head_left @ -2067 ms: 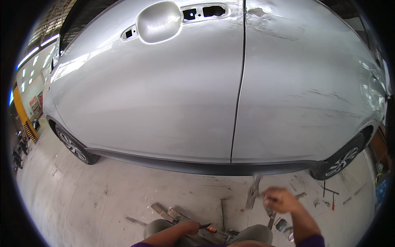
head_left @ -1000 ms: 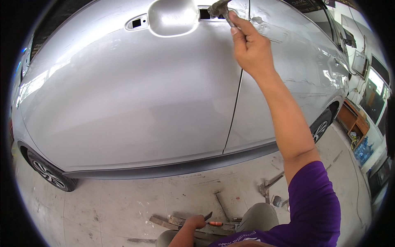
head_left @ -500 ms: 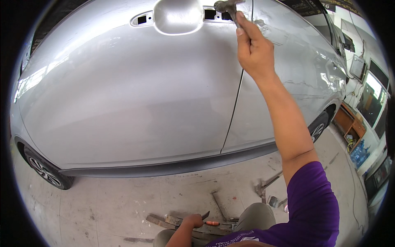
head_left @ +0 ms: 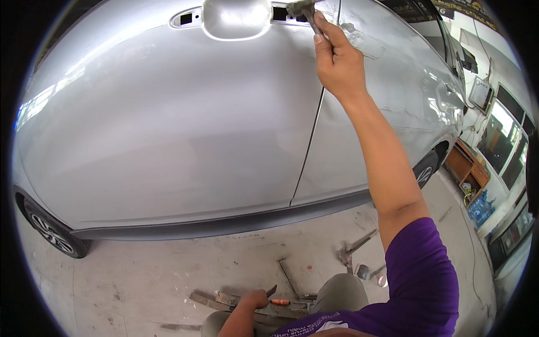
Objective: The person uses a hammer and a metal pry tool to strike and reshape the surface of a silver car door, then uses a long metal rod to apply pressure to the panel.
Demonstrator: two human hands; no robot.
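My right hand (head_left: 341, 70) is raised, its fingers wrapped round the handle of a hammer (head_left: 303, 9). The hammer head is by the dark opening right of the door's round handle recess (head_left: 236, 19). In front of me stands the silver car door (head_left: 174, 123), its handle absent. Low down by my lap, my left hand (head_left: 254, 299) is closed. A dark pointed tip (head_left: 272, 291) sticks out beside it, but I cannot make out what the fingers hold.
On the floor lie wooden-looking strips (head_left: 210, 301), an orange-handled tool (head_left: 279, 302), an L-shaped metal bar (head_left: 288, 277) and another hammer-like tool (head_left: 345, 256). A scuffed patch (head_left: 352, 33) marks the neighbouring panel. A wooden cabinet (head_left: 466, 167) and blue bottles (head_left: 481, 209) stand at the right.
The whole view has shifted slightly, so the car sits a little further left and higher. The hammer stays near the handle opening in my right hand; my left hand remains by my lap.
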